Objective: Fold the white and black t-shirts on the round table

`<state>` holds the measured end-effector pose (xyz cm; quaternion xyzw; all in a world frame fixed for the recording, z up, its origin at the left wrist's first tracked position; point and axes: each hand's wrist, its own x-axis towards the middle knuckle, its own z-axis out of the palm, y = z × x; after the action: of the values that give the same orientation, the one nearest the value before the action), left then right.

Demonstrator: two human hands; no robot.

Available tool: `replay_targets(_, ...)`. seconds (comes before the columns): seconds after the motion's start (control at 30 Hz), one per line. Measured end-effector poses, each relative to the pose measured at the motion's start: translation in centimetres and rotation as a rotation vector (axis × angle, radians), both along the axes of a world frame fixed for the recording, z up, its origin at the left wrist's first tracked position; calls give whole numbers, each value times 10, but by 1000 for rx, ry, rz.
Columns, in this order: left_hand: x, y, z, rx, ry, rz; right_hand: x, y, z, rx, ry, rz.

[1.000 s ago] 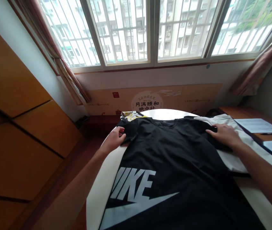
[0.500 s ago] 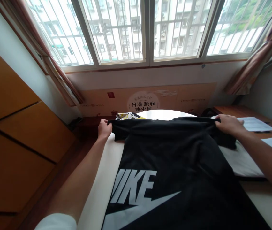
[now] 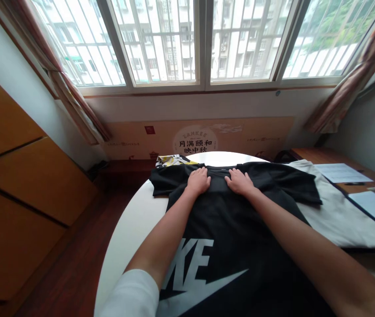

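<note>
Head view, nearest edge: we see a white sleeve (image 3: pixel 131 293) on our left arm, cut off by the bottom of the frame.
Black T-shirt (image 3: pixel 233 229): it lies spread on the white table (image 3: pixel 131 233) in front of us, sleeves out to both sides; its lower end runs out of frame.
Pale print (image 3: pixel 204 288): our left forearm (image 3: pixel 166 233) covers its first letters, so we read only "KE" above the swoosh.
Left hand (image 3: pixel 199 181): palm down on the shirt just left of the collar (image 3: pixel 220 169), fingers stretched forward, loosely extended.
Right hand (image 3: pixel 239 181): palm down just right of the collar, fingers likewise extended on the fabric.
White cloth (image 3: pixel 342 222): it lies partly under the shirt's right sleeve.
Patterned cloth (image 3: pixel 174 160): yellow, black and white, mostly hidden behind the left sleeve.
Brown desk (image 3: pixel 306 154): to our right, it carries paper sheets (image 3: pixel 344 172) and a dark pen (image 3: pixel 355 183); we cannot read the writing.
Wooden cabinet (image 3: pixel 12 193): at far left, its inside hidden behind its panels.
Poster (image 3: pixel 256 130): on the wall beyond, its lower part blocked by the table.
Barred window (image 3: pixel 204 44): farthest back, between curtains (image 3: pixel 71 103), with washed-out buildings outside.
</note>
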<state>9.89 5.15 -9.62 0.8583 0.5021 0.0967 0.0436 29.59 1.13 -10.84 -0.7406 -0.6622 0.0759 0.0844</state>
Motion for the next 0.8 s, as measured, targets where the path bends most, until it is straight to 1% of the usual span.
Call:
replay_targets(0.07, -5, 3, -10, 24, -26, 4, 1, -1, -12, 21, 5, -23)
replay_targets(0.1, -7, 3, -13, 47, -47, 2, 2, -2, -17, 36, 6, -30)
replay_targets(0.2, -12, -2, -11, 167, -128, 10, 3, -6, -21, 104, 1, -53)
replay_targets(0.27, -10, -9, -7, 224, -149, 1, 1, -10, -17, 175, -16, -73)
replay_targets(0.3, -8, -12, -6, 220, -137, -23, 0, -12, -14, 210, -25, -76)
replay_targets(0.4, -4, -21, -5, 143, -63, -117, -5, -24, -4, 282, -48, -57)
replay_targets(0.47, -4, -23, -8, 114, -50, -145, -12, -37, 2, 307, -59, -20)
replay_targets(0.57, -9, -21, -14, 79, -61, -171, -32, -67, 6, 327, -77, 90)
replay_targets(0.63, -13, -17, -18, 36, -54, -189, -52, -94, 6, 316, -83, 224)
replay_targets(0.7, -17, -13, -20, 3, -44, -196, -73, -123, 6, 270, -63, 378)
replay_targets(0.8, -21, -9, -23, -12, -38, -200, -98, -166, 8, 145, 29, 554)
